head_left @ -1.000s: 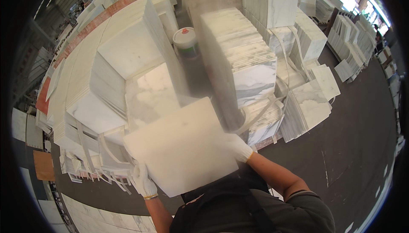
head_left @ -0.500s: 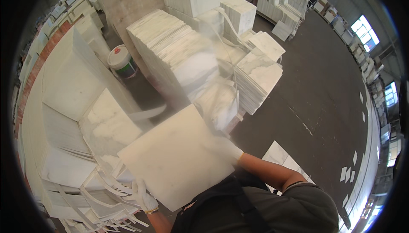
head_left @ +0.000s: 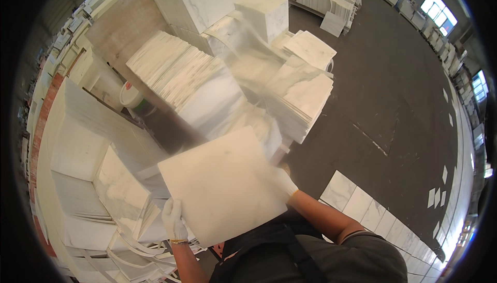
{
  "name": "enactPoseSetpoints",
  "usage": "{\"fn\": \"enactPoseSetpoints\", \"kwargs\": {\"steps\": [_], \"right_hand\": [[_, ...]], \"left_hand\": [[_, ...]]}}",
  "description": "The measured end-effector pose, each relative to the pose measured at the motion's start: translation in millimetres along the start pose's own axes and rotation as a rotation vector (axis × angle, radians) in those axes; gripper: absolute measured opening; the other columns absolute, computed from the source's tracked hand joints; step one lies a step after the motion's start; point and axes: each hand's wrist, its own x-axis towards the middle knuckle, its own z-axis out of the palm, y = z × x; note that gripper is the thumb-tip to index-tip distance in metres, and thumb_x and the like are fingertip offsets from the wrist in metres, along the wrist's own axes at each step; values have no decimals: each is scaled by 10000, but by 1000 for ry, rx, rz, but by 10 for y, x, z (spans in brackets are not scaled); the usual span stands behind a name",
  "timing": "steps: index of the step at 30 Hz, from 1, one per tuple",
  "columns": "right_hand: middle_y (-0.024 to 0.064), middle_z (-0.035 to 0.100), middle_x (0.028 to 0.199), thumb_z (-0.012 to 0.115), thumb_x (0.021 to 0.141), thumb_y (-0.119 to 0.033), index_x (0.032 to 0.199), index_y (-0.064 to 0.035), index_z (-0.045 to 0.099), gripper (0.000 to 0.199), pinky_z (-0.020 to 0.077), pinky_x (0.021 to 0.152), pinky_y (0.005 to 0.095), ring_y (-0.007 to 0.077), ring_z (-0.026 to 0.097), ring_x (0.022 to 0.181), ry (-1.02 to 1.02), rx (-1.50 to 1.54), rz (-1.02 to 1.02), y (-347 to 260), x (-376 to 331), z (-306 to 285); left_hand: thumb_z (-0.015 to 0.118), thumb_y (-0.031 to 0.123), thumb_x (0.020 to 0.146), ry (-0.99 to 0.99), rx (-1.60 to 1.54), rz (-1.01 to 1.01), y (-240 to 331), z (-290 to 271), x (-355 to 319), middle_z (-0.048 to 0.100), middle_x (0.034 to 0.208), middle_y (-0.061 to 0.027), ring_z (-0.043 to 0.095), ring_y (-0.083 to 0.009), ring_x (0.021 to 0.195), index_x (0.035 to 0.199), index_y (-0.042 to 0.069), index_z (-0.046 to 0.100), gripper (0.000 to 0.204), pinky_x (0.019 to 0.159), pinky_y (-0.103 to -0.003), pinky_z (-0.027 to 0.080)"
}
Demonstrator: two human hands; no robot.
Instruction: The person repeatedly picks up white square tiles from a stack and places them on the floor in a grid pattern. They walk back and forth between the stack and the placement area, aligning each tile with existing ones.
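Observation:
A square white marble tile [head_left: 222, 184] with faint grey marks is held in front of my body, its broad face up. White-gloved, my left hand [head_left: 174, 220] grips its left edge near the lower corner. On the opposite edge is my right hand [head_left: 283, 183], also in a white glove and slightly blurred; its fingers are partly hidden. Just beyond the tile stands a long row of upright marble tiles [head_left: 176, 71]. To the left, nearest my left hand, more veined tiles [head_left: 124, 182] lean in a pale crate-like stack.
Loose white straps [head_left: 137, 252] trail at the lower left. A white bucket [head_left: 132, 95] stands between the stacks. Another tile stack [head_left: 303, 94] rises ahead to the right. Veined tiles [head_left: 362, 205] lie in rows on the dark floor [head_left: 383, 107] at my right.
My view has turned, bringing more floor tiles into sight at the right. The held tile has rotated and shifted slightly right; both hands remain on it.

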Motion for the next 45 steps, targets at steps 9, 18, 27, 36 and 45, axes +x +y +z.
{"fn": "enactPoseSetpoints", "kwargs": {"steps": [9,18,27,36,45], "right_hand": [[61,699,1016,684,965,-423,1195,12,693,492,519,782,308,141,632,891,233,194,209,-274,1047,-2152],[45,681,936,664,956,-479,1129,34,713,544,477,723,316,140,572,809,621,56,171,145,1824,-3782],[-47,508,691,661,960,-487,825,7,678,512,360,555,299,78,400,627,694,127,123,256,2556,-4430],[-39,526,754,676,954,-471,919,39,697,511,362,601,276,72,407,683,651,103,144,145,2800,-4588],[150,706,1144,654,917,-518,1273,20,641,645,491,915,384,294,659,1039,694,-596,205,110,2763,-4686]], "left_hand": [[616,127,980,-183,17,-130,-704,2413,1081,671,1268,-79,600,-161,1163,1312,-61,621,382,1027,-299,440],[612,161,988,-478,-142,-285,-1097,4685,2034,669,1207,-95,629,-163,1088,1323,-39,596,390,918,-301,506],[673,277,946,-259,23,-371,-1245,5659,2499,640,1173,-130,645,-208,977,1443,-51,413,650,828,-326,531],[633,254,980,-442,30,-194,-1785,5483,2679,561,1339,-141,569,-254,1223,1547,-17,288,717,982,-365,508],[654,273,994,-513,226,-399,-984,4833,2190,538,1435,-137,531,-269,1306,1493,9,435,606,1057,-391,479]]}}
